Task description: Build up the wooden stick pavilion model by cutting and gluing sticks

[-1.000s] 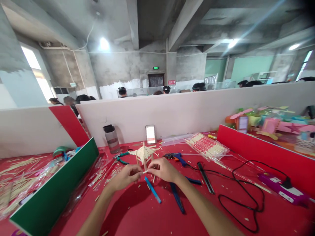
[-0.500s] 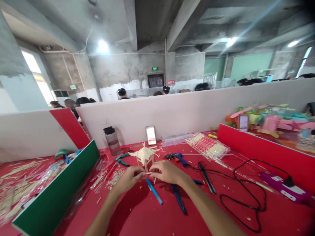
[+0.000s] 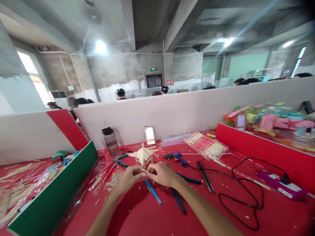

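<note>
My left hand and my right hand meet at the middle of the red table. Between their fingertips they pinch a short piece of wooden stick, one end in each hand. Just behind it stands a small pavilion model made of pale sticks, with a pointed roof on thin posts; my fingers hide part of its lower side. A blue pen lies below my hands. Blue-handled pliers are partly covered by my right forearm.
A glue gun lies right of the model, its cord running towards a purple power strip. Nearby are a black cutter, bagged sticks, teal-handled pliers and a water bottle. A green divider borders the left, a red one the right.
My hands have drawn closer together, and the short stick between them has tilted and lifted slightly. The right hand has shifted a little left. The camera view has turned slightly.
</note>
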`<action>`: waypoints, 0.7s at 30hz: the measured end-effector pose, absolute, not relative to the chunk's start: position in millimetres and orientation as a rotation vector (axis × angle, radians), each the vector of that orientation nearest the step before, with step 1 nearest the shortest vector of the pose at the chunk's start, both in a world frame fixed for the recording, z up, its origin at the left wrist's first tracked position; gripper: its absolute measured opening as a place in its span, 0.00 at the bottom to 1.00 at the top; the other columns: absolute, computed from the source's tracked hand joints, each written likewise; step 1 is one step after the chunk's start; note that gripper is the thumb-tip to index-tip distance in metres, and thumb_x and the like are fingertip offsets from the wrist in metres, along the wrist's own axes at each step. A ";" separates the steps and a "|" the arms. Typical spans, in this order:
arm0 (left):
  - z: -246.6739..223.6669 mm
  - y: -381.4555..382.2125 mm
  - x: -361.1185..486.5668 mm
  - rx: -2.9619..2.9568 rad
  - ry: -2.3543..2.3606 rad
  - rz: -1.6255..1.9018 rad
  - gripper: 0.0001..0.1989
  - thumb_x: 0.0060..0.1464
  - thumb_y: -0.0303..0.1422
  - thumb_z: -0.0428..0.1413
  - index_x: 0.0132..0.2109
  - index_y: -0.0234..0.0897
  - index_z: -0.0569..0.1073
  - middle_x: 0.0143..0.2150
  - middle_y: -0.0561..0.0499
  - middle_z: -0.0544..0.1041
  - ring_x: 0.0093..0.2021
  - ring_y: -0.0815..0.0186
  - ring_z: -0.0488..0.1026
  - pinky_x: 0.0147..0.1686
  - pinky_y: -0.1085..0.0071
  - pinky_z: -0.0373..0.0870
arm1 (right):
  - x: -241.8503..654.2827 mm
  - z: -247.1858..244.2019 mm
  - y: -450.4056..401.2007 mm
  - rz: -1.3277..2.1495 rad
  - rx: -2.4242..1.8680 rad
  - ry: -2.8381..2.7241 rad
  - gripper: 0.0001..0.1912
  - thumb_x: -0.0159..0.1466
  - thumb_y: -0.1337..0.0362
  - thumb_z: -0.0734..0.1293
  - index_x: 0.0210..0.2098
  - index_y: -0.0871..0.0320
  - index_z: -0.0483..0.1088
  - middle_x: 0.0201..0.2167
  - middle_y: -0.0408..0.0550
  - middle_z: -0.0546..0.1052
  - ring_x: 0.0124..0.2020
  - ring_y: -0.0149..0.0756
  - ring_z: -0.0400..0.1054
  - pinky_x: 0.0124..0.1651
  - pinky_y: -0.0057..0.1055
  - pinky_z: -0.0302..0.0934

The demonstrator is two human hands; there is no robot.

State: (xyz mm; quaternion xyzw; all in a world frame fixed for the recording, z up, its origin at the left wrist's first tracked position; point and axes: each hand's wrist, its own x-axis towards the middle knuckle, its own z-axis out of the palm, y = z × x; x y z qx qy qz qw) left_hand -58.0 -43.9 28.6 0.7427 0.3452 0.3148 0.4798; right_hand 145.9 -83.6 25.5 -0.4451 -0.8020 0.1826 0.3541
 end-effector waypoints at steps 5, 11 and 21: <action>28.5 -39.0 -61.1 1.928 0.962 0.841 0.20 0.53 0.48 0.59 0.33 0.32 0.76 0.25 0.50 0.76 0.27 0.65 0.70 0.29 0.71 0.65 | 149.9 26.0 -78.6 0.431 -1.197 -1.975 0.05 0.65 0.63 0.67 0.33 0.55 0.75 0.29 0.43 0.80 0.29 0.33 0.72 0.32 0.25 0.57; 16.4 -30.9 -63.5 1.982 1.132 0.996 0.18 0.52 0.45 0.59 0.41 0.34 0.77 0.40 0.43 0.81 0.38 0.56 0.77 0.38 0.66 0.71 | 148.6 23.7 -71.5 0.365 -1.162 -1.853 0.06 0.66 0.65 0.66 0.35 0.55 0.76 0.33 0.45 0.81 0.33 0.35 0.74 0.37 0.26 0.60; -2.5 -31.5 -50.8 2.126 0.989 0.854 0.14 0.59 0.39 0.52 0.41 0.34 0.78 0.36 0.47 0.82 0.37 0.59 0.78 0.38 0.70 0.70 | 152.0 25.8 -74.3 0.420 -1.061 -1.887 0.07 0.67 0.65 0.64 0.36 0.54 0.75 0.32 0.44 0.81 0.33 0.35 0.75 0.38 0.27 0.62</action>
